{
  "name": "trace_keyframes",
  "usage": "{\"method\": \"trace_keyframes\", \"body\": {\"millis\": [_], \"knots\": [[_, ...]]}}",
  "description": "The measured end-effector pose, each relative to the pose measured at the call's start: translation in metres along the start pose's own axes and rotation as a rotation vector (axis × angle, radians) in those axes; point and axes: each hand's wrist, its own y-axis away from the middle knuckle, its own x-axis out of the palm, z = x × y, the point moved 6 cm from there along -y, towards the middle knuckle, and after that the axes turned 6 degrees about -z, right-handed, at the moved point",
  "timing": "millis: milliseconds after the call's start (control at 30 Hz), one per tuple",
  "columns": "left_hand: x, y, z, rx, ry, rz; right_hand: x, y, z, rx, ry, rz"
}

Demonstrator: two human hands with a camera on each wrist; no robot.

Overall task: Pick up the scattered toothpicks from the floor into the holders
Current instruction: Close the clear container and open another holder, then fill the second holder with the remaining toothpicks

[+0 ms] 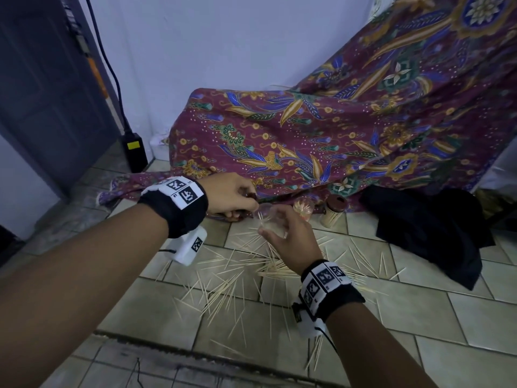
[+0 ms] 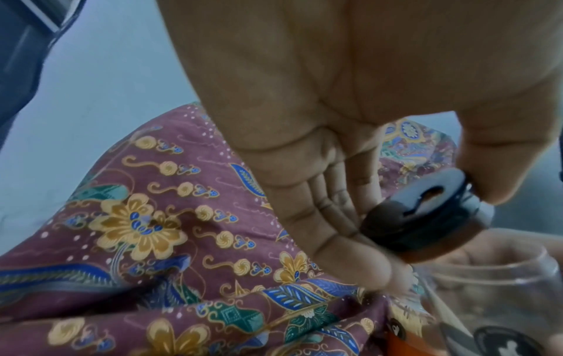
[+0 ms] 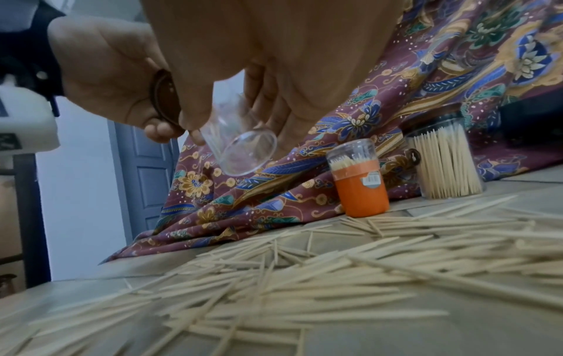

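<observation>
Many pale wooden toothpicks lie scattered over the tiled floor, seen close up as toothpicks in the right wrist view. My right hand grips a small clear holder tilted in the air above them; the same clear holder shows its round base in the right wrist view. A few toothpicks seem to be inside it. My left hand is just left of it and pinches a dark brown lid, also seen as the lid.
An orange holder and a clear holder packed with toothpicks stand on the floor against a patterned maroon cloth. Dark fabric lies to the right. A black power adapter sits by the wall on the left.
</observation>
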Motion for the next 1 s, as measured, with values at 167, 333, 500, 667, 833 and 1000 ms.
{"method": "trace_keyframes", "body": {"millis": [167, 333, 500, 667, 833, 1000], "knots": [[-0.001, -0.005, 0.019, 0.044, -0.020, -0.057, -0.006, -0.004, -0.003, 0.033, 0.008, -0.037], [0.010, -0.008, 0.060, -0.021, -0.134, -0.083, -0.013, -0.006, -0.003, 0.010, 0.037, -0.066], [0.020, -0.011, 0.096, -0.155, -0.326, -0.063, -0.020, -0.002, -0.005, 0.024, 0.084, -0.080], [0.029, -0.009, 0.113, -0.180, -0.493, -0.027, -0.024, 0.005, -0.009, 0.030, 0.114, -0.103], [0.041, -0.008, 0.100, -0.071, -0.561, -0.029, -0.034, 0.012, -0.015, 0.059, 0.145, -0.124], [0.091, -0.006, 0.047, 0.209, -0.588, 0.102, -0.052, 0.023, -0.024, 0.072, 0.142, -0.170]]}}
